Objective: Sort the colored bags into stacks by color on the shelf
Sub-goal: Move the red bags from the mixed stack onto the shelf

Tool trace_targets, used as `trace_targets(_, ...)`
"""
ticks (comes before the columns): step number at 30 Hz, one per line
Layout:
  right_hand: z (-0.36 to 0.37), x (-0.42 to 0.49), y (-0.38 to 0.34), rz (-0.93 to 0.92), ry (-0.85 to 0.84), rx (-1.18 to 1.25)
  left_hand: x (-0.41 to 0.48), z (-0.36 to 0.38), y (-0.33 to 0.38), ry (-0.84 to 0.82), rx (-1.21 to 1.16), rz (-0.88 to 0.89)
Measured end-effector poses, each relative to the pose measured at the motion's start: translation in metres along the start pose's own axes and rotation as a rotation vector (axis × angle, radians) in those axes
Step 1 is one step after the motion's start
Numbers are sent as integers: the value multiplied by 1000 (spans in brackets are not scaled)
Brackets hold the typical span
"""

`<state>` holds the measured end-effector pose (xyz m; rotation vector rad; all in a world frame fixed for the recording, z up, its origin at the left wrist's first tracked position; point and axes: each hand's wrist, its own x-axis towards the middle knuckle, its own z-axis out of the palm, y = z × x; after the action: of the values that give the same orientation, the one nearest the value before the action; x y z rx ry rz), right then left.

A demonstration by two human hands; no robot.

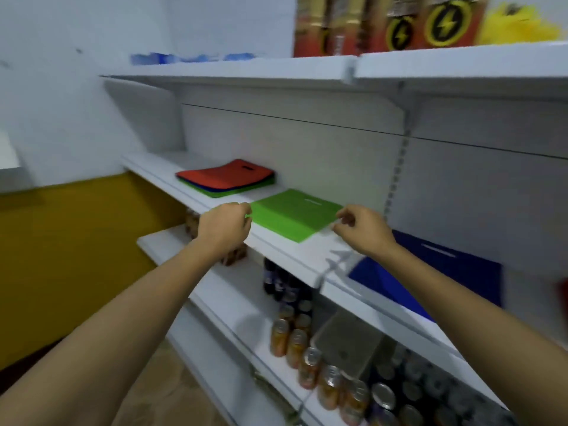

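A flat green bag [295, 215] lies on the white middle shelf [289, 256]. My left hand [226, 226] pinches its left corner with curled fingers. At the bag's right corner, my right hand [361, 230] pinches the edge between thumb and fingers. Further left on the same shelf sits a mixed stack [226, 178] with a red bag on top and blue and green bags under it. A blue bag [445, 272] lies to the right, partly behind my right forearm. A sliver of red [562, 295] shows at the far right edge.
The shelf below holds drink cans [296, 345], dark bottles [276, 281] and a grey plastic container [347, 342]. Red boxes with lightning logos [387, 24] and a yellow item [519, 21] stand on the top shelf. A yellow wall band [76, 241] is at left.
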<state>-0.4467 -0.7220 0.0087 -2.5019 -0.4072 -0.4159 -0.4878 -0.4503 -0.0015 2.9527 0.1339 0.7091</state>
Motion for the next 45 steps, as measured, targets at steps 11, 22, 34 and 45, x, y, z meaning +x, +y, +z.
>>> trace_targets(11, 176, 57, -204, -211, -146, 101, -30, -46, -239, 5, 159, -210)
trace_targets(22, 245, 117, -267, -270, -196, 122, -7, -29, -327, 8, 217, -289)
trace_targets(34, 265, 265, -207, -223, 1, -247, 164, 48, -350, -48, 348, -27)
trace_targets(45, 296, 354, -163, -53, -7, -418, 304, 138, -328, -106, 232, 130)
